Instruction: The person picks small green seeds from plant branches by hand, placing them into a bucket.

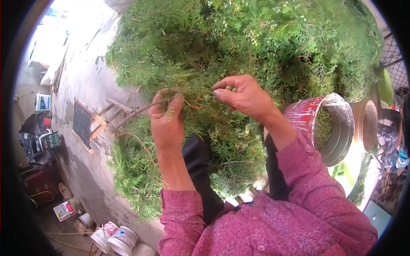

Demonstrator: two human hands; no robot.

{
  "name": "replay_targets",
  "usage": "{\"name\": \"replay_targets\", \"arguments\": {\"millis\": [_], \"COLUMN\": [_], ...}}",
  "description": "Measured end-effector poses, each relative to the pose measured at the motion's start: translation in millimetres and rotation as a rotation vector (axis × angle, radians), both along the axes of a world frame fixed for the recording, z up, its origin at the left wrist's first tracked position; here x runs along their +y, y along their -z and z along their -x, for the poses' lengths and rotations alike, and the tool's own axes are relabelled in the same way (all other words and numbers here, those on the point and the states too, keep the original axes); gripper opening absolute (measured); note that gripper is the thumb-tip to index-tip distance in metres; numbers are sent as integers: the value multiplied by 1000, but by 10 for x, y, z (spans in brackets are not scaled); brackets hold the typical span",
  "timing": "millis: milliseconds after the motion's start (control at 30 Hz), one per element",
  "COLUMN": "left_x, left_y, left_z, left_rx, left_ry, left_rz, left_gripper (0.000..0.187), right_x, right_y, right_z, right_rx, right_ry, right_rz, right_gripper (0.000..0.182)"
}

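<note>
A leafy green branch is held in my left hand [167,115], its fingers wrapped round the stem, with a brown woody end [136,112] sticking out to the left. To the right of it, my right hand [245,96] has thumb and forefinger pinched at small round green cones [231,88], some of them lying within the curled fingers. Below and right of that hand, a red and white bucket [301,114] lies tilted, with many green cones [323,128] inside. Heaped green branches [192,34] spread behind and beneath both hands.
A small wooden stool [104,121] with a dark woven seat is at the left on the concrete floor [96,179]. White buckets [121,241] stand at the lower left, near a black bag [32,138]. Another tan container [367,124] sits right of the red bucket.
</note>
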State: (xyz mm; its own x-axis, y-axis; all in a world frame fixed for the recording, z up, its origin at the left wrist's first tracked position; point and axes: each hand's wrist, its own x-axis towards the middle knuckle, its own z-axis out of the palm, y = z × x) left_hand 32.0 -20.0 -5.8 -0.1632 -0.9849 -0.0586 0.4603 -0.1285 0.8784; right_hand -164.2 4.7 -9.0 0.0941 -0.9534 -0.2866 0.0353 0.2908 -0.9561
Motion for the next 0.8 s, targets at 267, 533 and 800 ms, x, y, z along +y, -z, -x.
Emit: {"name": "replay_targets", "arguments": {"millis": [267, 533, 800], "left_x": [81, 94, 90], "left_y": [5, 2, 2], "left_z": [120, 98, 123], "left_rx": [-24, -102, -34], "left_ry": [22, 41, 30], "left_rz": [30, 44, 44], "left_gripper": [21, 24, 19], "right_x": [39, 43, 16], "right_y": [0, 0, 22], "right_z": [-55, -74, -93], "right_rx": [165, 54, -74], "right_ry": [-122, -44, -54], "right_rz": [94, 44, -27], "right_gripper": [20, 21, 18]}}
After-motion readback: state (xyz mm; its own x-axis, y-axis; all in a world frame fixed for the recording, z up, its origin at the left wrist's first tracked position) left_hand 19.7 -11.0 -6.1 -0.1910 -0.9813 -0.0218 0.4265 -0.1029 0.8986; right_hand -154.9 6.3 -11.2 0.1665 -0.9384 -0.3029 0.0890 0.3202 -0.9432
